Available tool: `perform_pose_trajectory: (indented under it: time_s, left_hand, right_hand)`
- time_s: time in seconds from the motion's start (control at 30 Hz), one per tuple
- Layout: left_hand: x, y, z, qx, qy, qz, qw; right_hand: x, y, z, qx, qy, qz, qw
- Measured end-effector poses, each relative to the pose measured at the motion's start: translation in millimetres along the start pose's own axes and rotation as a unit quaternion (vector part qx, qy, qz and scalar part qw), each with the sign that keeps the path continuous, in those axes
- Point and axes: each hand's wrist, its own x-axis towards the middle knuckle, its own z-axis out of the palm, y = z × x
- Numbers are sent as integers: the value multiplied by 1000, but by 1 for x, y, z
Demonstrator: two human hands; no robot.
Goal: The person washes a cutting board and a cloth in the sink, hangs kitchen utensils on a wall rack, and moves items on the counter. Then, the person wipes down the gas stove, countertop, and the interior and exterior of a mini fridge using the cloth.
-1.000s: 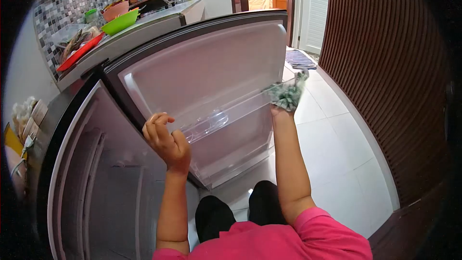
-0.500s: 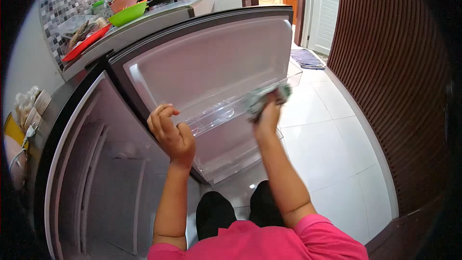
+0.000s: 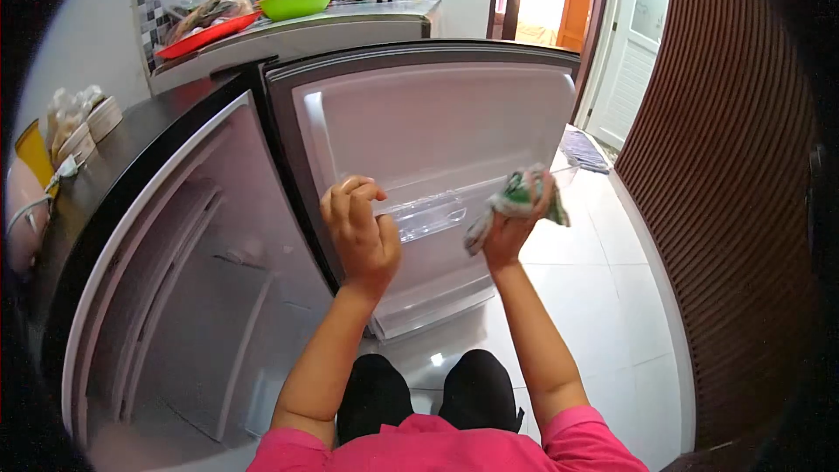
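My right hand (image 3: 516, 232) grips a bunched cloth (image 3: 524, 192), green and white with darker patches and smeared by motion. It is in front of the right end of a clear plastic door shelf (image 3: 433, 217). My left hand (image 3: 360, 232) is at the left end of that shelf, with fingers loosely curled and the thumb apart; nothing shows between them. Whether it touches the shelf I cannot tell. Both hands are before the white inner side of the open fridge door (image 3: 437, 127). A lower clear shelf (image 3: 433, 313) is partly hidden behind my left forearm.
The fridge interior (image 3: 205, 288) is to the left. Boxes and a plug with a cord (image 3: 65, 173) lie on top of the fridge. Behind the door, a counter holds a green bowl (image 3: 297, 5) and a red tray (image 3: 208, 37). A ribbed brown panel (image 3: 725, 166) stands right.
My view has swung left, so the door and hands appear further right. The cloth has turned in my right hand, showing more green. My left hand keeps about the same place by the shelf.
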Motion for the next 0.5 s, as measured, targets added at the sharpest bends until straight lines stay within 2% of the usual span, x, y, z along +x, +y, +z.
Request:
perform_pose_trajectory:
  time_s: [0.1, 0.13, 0.2, 0.23, 0.37, 0.5]
  left_hand:
    - [0, 4, 0, 5, -7, -11, 1000]
    - [0, 4, 0, 3, -6, -12, 1000]
    - [0, 4, 1, -3, -4, -13, 1000]
    - [-1, 4, 2, -2, -1, -11, 1000]
    - [-2, 2, 4, 4, 9, -8, 1000]
    - [-4, 1, 6, 8, 21, -9, 1000]
  right_hand:
    - [-6, -1, -8, -81, -74, -100, 989]
    - [1, 6, -13, -71, -77, -124, 987]
    - [9, 24, -11, -43, -44, -58, 996]
    - [13, 29, -9, -25, -43, 17, 999]
    - [0, 12, -2, -84, -74, -47, 993]
    - [-20, -33, 9, -44, -117, -127, 984]
